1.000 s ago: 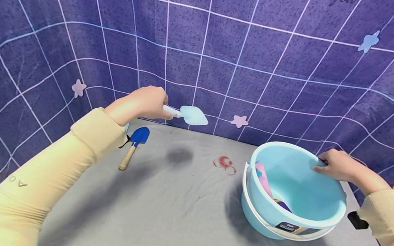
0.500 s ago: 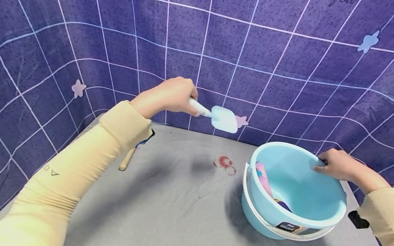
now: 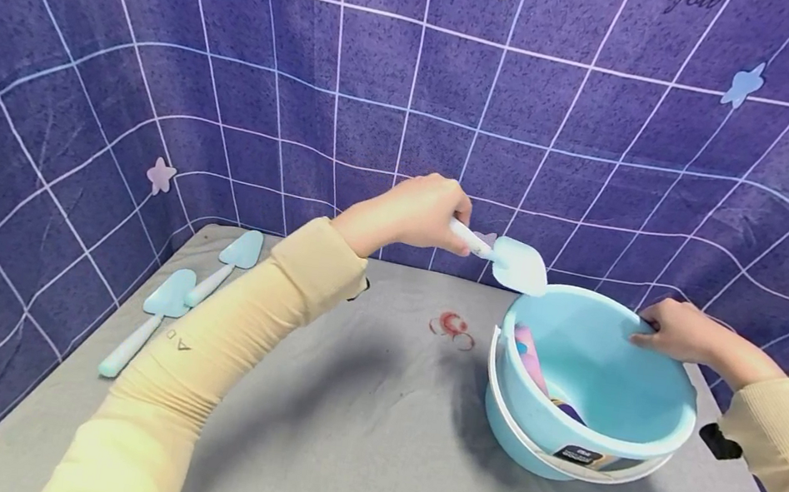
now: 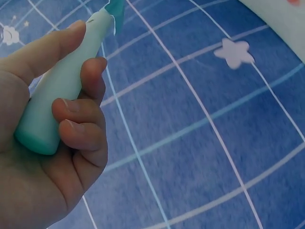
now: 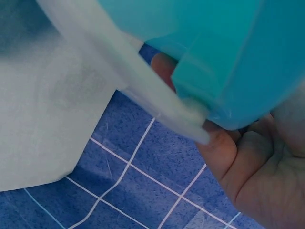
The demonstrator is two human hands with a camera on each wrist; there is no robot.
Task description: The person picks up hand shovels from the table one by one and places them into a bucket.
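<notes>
My left hand (image 3: 418, 211) grips a small hand trowel by its white handle, and its pale blue blade (image 3: 520, 267) hangs over the left rear rim of the light blue bucket. In the left wrist view, fingers and thumb curl round the trowel handle (image 4: 62, 90), which has a green end. On the far right side of the bucket (image 3: 515, 435), my right hand (image 3: 681, 330) holds the rim. Inside the bucket lie a pink item (image 3: 532, 359) and a dark purple one (image 3: 568, 411), both partly hidden. The right wrist view shows fingers curled under the bucket rim (image 5: 238, 71).
Two pale blue trowels, one nearer (image 3: 170, 294) and one farther (image 3: 243, 248), lie at the left on the grey cloth surface (image 3: 349, 458). A white bail (image 3: 519, 436) hangs at the bucket's front. Purple gridded fabric (image 3: 445, 102) stands behind.
My left hand has carried the trowel to the right, up to the bucket. The left arm now covers the blue trowel and uncovers two pale ones. My right hand stays on the rim.
</notes>
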